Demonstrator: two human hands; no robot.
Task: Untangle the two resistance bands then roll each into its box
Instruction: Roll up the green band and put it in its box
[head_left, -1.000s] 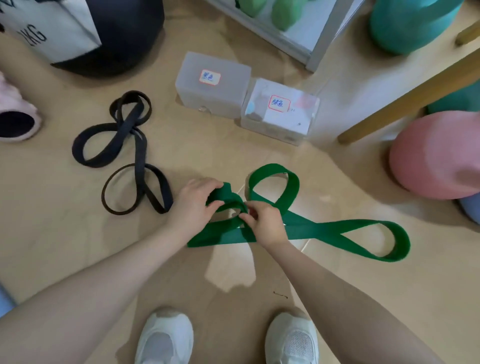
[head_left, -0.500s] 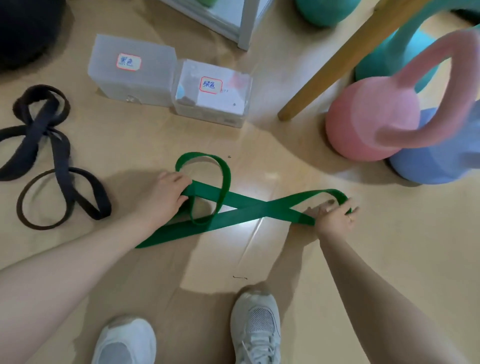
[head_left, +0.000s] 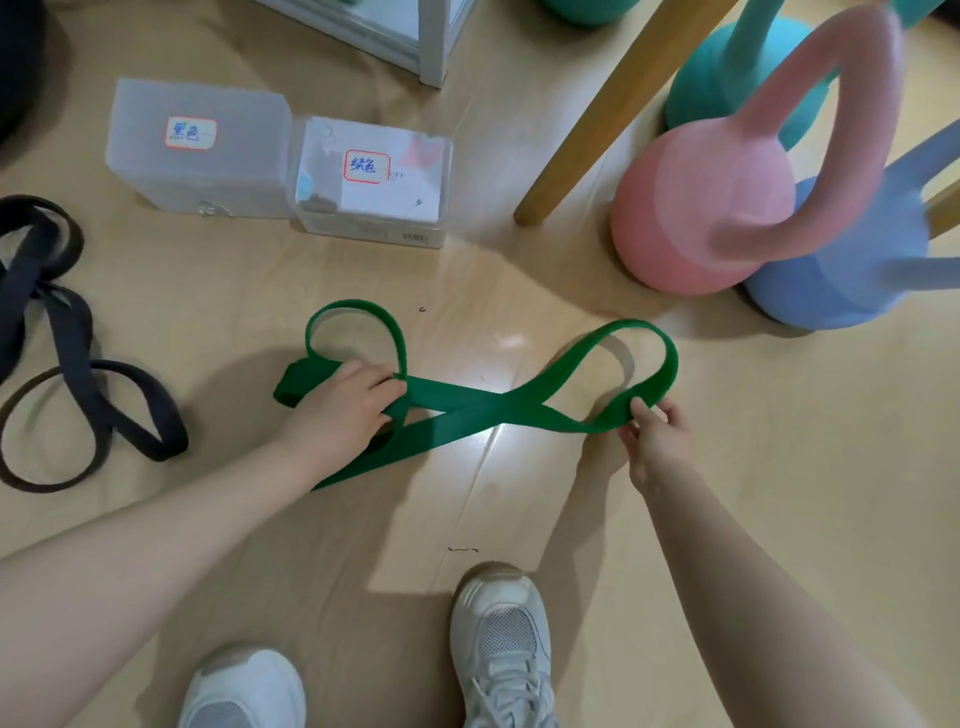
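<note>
A green resistance band (head_left: 483, 410) lies twisted on the wooden floor, crossing itself in the middle with a loop at each end. My left hand (head_left: 343, 410) grips its left part, fingers curled round the strap beside the upright left loop. My right hand (head_left: 657, 431) pinches the right loop at its lower side and lifts it slightly. A black band (head_left: 78, 364) lies apart in loops at the far left. Two translucent labelled boxes stand side by side at the back: one (head_left: 200, 150) on the left, one (head_left: 374, 182) on the right.
A pink kettlebell (head_left: 711, 213), a blue one (head_left: 852, 270) and a teal one (head_left: 737, 88) stand at the right. A wooden leg (head_left: 597, 119) slants down beside them. A metal frame corner (head_left: 434, 41) is behind the boxes. My white shoes (head_left: 501, 649) are at the bottom.
My right hand left the knot in the middle, moved right to the band's far loop and now pinches and lifts it. My view shifted right. The left hand stays on the left part.
</note>
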